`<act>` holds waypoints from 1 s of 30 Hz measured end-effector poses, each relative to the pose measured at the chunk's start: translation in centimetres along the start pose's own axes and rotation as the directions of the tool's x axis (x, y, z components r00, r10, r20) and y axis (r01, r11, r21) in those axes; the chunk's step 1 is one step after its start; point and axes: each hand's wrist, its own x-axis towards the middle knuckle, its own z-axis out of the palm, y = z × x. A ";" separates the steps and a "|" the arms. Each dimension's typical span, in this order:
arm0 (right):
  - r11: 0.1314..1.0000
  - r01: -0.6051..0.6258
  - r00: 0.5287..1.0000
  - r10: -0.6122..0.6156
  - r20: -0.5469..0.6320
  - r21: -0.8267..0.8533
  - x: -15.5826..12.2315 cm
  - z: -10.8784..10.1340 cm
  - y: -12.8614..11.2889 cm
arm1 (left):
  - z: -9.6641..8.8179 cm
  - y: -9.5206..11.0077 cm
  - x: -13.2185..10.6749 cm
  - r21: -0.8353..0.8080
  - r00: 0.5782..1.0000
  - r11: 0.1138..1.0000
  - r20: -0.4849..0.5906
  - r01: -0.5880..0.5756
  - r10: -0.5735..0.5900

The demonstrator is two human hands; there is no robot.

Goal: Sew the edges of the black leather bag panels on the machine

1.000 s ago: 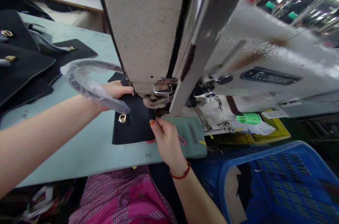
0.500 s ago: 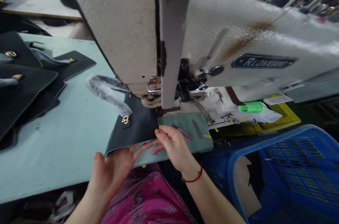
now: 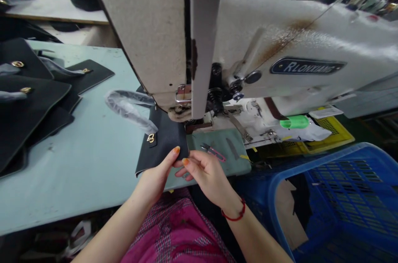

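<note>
A black leather bag panel (image 3: 169, 134) lies on the table, its far part under the head of a sewing machine (image 3: 146, 35). It bears a gold buckle (image 3: 151, 138) and a handle wrapped in clear plastic (image 3: 127, 109). My left hand (image 3: 158, 176) pinches the near edge close to the right corner, thumb on top and fingers underneath. My right hand (image 3: 207, 174) holds the same corner between thumb and fingers, touching the left fingertips. Pink-handled thread snips (image 3: 214, 152) rest on the machine bed right of the panel.
More black panels (image 3: 34, 105) with buckles and wrapped handles are piled at the left of the pale table (image 3: 93, 163). A blue plastic basket (image 3: 276, 205) stands at the right. Behind it are a yellow crate (image 3: 338, 132) and a green spool (image 3: 295, 122).
My left hand has moved right from under the panel's near edge, and its thumb has closed on top near the corner. The panel sits slightly further right in view.
</note>
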 end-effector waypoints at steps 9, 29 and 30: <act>0.999 -0.030 0.991 0.032 -0.131 0.015 1.5 0.8 0.4 | -0.5 0.7 0.0 0.167 0.999 0.985 -0.016 0.043 -0.041; 0.995 0.027 0.984 -0.010 -0.180 0.092 2.9 0.7 0.6 | -0.3 2.1 1.0 0.103 0.974 0.978 0.118 0.183 -0.195; 0.995 0.030 0.983 -0.013 -0.182 0.092 3.1 0.7 0.7 | -0.3 2.2 1.3 0.114 0.973 0.978 0.131 0.177 -0.191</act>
